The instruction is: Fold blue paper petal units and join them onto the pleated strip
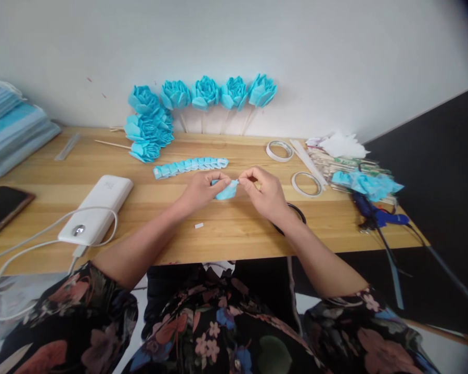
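A small light-blue petal-like piece of fabric [226,193] is stretched between my hands, just above the table's middle. My left hand [200,191] pinches its upper left edge between thumb and finger. At the piece's right corner, my right hand [265,193] is closed in a pinch, thumb against forefinger. Behind my left hand lies a row of overlapping folded blue pieces [191,166]. A tiny white strip [198,225] rests on the wood in front of my hands. Partly hidden under my right forearm is a black ring-shaped item [298,212].
Blue fabric flowers [206,93] on sticks lean at the wall; more are piled left [144,130]. Tape rolls [280,150] [306,184], sticks [327,161] and a blue glue gun [386,217] lie right. A corded power bank [97,208], phone [3,210] and mask stack [15,127] occupy the left.
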`<action>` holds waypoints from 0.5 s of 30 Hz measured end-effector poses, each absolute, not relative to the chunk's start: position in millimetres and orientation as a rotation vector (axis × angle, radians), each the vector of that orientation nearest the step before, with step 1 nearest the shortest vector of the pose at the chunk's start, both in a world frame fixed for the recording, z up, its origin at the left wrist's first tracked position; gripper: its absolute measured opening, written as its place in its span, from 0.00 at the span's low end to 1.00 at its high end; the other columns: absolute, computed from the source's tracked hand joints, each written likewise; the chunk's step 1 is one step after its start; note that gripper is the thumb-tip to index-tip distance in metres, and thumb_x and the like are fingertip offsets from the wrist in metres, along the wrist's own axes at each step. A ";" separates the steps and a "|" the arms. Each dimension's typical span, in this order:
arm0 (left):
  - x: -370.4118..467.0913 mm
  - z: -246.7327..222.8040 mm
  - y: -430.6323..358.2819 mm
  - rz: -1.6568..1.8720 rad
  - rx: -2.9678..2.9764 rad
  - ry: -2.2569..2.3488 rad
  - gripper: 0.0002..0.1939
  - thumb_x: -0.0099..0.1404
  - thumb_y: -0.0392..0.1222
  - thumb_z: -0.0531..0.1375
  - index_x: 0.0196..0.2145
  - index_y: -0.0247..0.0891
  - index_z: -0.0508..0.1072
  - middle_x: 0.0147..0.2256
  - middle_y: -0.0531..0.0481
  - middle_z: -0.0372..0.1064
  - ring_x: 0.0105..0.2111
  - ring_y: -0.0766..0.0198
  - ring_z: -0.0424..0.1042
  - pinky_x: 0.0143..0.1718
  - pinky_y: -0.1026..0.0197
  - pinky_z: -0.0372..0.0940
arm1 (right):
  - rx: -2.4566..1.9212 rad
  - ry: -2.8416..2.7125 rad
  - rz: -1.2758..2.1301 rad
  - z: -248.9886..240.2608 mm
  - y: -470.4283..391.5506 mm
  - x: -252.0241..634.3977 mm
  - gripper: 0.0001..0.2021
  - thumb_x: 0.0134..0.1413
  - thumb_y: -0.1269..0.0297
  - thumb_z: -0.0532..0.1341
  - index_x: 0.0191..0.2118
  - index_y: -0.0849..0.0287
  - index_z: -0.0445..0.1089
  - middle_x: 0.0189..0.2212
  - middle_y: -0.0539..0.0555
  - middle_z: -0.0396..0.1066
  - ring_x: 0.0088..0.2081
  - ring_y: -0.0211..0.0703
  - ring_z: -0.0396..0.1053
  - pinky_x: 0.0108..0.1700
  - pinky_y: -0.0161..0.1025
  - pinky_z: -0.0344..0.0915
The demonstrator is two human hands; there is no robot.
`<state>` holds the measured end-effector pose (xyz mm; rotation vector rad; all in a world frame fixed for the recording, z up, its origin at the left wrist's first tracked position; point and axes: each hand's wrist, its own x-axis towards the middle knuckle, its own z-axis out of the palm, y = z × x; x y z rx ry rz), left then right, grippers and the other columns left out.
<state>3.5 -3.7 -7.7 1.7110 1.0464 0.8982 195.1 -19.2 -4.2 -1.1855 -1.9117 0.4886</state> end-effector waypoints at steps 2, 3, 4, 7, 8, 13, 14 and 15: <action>1.4 -7.6 -1.6 0.909 1.709 1.071 0.15 0.63 0.50 0.58 0.24 0.37 0.70 0.22 0.55 0.61 0.24 0.68 0.55 0.29 0.63 0.54 | -1.173 -1.769 0.584 -7.2 -19.2 196.0 0.07 0.61 0.61 0.58 0.32 0.56 0.66 0.27 0.48 0.70 0.30 0.38 0.67 0.35 0.37 0.64; -0.1 -8.1 0.1 0.922 1.701 1.099 0.15 0.62 0.49 0.58 0.24 0.37 0.69 0.22 0.55 0.59 0.24 0.68 0.55 0.29 0.63 0.53 | -1.168 -1.674 0.615 -7.9 -19.6 198.1 0.08 0.62 0.60 0.57 0.32 0.56 0.66 0.26 0.48 0.69 0.29 0.37 0.66 0.34 0.37 0.64; -1.9 -8.9 2.0 0.932 1.689 1.127 0.15 0.62 0.49 0.58 0.23 0.37 0.69 0.21 0.55 0.59 0.24 0.68 0.54 0.29 0.63 0.52 | -1.165 -1.571 0.629 -7.9 -20.6 201.1 0.09 0.62 0.59 0.57 0.32 0.56 0.65 0.26 0.47 0.68 0.29 0.37 0.65 0.34 0.36 0.64; -6.3 -11.6 6.8 0.939 1.646 1.168 0.15 0.62 0.50 0.59 0.23 0.37 0.69 0.21 0.56 0.58 0.24 0.68 0.54 0.28 0.63 0.51 | -1.165 -1.413 0.658 -5.0 -28.7 212.1 0.12 0.61 0.55 0.60 0.31 0.56 0.65 0.25 0.47 0.68 0.30 0.37 0.66 0.37 0.37 0.66; -7.0 -12.1 7.5 0.926 1.641 1.161 0.16 0.62 0.51 0.59 0.24 0.37 0.70 0.22 0.55 0.59 0.24 0.68 0.55 0.28 0.63 0.51 | -1.179 -1.442 0.706 -3.8 -33.1 215.0 0.13 0.60 0.54 0.61 0.29 0.56 0.66 0.25 0.48 0.68 0.30 0.37 0.67 0.36 0.37 0.66; -7.7 -10.6 7.3 0.777 1.752 1.128 0.19 0.63 0.50 0.59 0.19 0.37 0.66 0.20 0.56 0.55 0.22 0.68 0.52 0.27 0.62 0.47 | -1.251 -1.669 0.873 -2.9 -56.7 215.5 0.14 0.59 0.54 0.61 0.26 0.57 0.70 0.26 0.51 0.74 0.31 0.40 0.71 0.35 0.38 0.66; -8.0 -10.4 7.5 0.764 1.782 1.138 0.21 0.64 0.49 0.58 0.17 0.38 0.62 0.19 0.57 0.52 0.22 0.68 0.50 0.27 0.62 0.46 | -1.260 -1.697 0.859 -3.5 -59.8 214.1 0.13 0.59 0.55 0.61 0.27 0.57 0.71 0.27 0.51 0.75 0.32 0.41 0.72 0.35 0.38 0.66; -8.6 -10.5 8.0 0.760 1.807 1.157 0.23 0.65 0.49 0.57 0.16 0.39 0.59 0.18 0.57 0.48 0.21 0.68 0.49 0.26 0.61 0.44 | -1.269 -1.727 0.839 -4.2 -62.2 212.9 0.13 0.59 0.56 0.60 0.27 0.57 0.72 0.27 0.51 0.76 0.32 0.41 0.72 0.35 0.37 0.66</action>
